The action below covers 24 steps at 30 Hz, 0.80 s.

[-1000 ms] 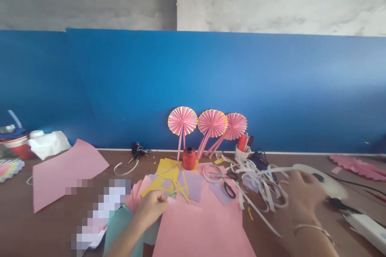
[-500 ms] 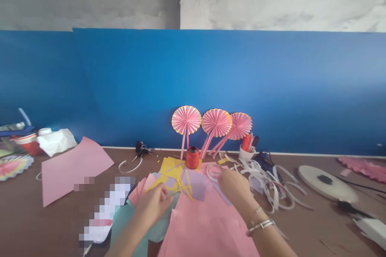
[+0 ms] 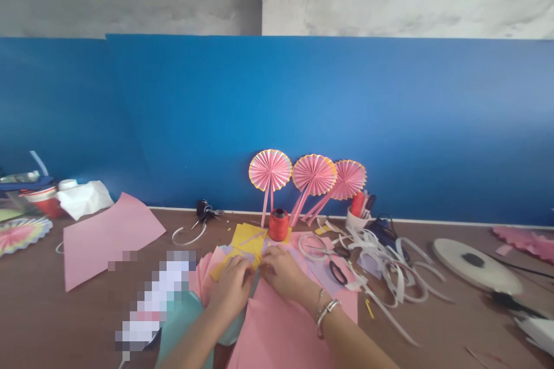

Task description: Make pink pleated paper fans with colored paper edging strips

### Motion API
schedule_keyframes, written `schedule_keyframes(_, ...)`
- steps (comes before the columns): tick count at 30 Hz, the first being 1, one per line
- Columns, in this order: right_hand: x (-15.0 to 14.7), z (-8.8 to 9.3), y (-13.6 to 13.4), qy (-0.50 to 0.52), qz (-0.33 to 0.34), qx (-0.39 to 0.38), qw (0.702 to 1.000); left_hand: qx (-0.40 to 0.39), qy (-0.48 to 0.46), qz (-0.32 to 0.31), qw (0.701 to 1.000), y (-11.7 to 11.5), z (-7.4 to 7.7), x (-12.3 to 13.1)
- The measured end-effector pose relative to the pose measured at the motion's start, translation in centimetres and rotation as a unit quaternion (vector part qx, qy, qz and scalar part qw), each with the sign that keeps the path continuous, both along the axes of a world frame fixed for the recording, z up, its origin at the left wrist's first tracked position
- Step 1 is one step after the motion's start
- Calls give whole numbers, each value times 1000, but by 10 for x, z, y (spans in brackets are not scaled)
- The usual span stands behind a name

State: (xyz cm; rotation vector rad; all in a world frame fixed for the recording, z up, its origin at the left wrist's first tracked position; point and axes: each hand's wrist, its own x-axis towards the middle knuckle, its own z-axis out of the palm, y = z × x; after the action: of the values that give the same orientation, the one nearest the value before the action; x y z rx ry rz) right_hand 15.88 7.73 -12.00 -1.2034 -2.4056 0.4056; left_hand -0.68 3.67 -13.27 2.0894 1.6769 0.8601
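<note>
Right now, from the head view, both of my hands meet low in the middle, close together with the fingers curled in and narrow. My left hand (image 3: 235, 282) bends over the edge of the yellow paper (image 3: 247, 238), and my right hand (image 3: 283, 271) comes in beside it, fingertips near those of the left. I cannot tell whether either one pinches anything, since my own fingers hide the spot. The yellow paper lies just beyond my fingers on the counter (image 3: 56, 323), with the red spool (image 3: 279, 226) upright at its right.

Under my right forearm is a broad pink sheet (image 3: 281, 328); below my left forearm is teal paper (image 3: 179, 320). Right of my right hand are black-handled scissors (image 3: 338, 273), then a tangle of white strips (image 3: 400, 282) and, farther right, a pale round disc (image 3: 450, 262).

Behind the spool, three pleated pink fans (image 3: 270, 170) lean against the blue panel (image 3: 208, 109), beside a white cup (image 3: 355, 221) of pens. Keys (image 3: 208, 213) lie near the panel, and another pink sheet (image 3: 110, 239) lies well off to the left.
</note>
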Motion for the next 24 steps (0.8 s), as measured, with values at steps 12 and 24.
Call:
schedule_keyframes(12, 39, 10, -55, 160, -39, -194, 967, -255, -130, -90, 954, -33, 44, 10)
schedule_keyframes(24, 74, 15, -80, 120, -155, -180, 964, -233, -159, -44, 958, -47, 18, 52)
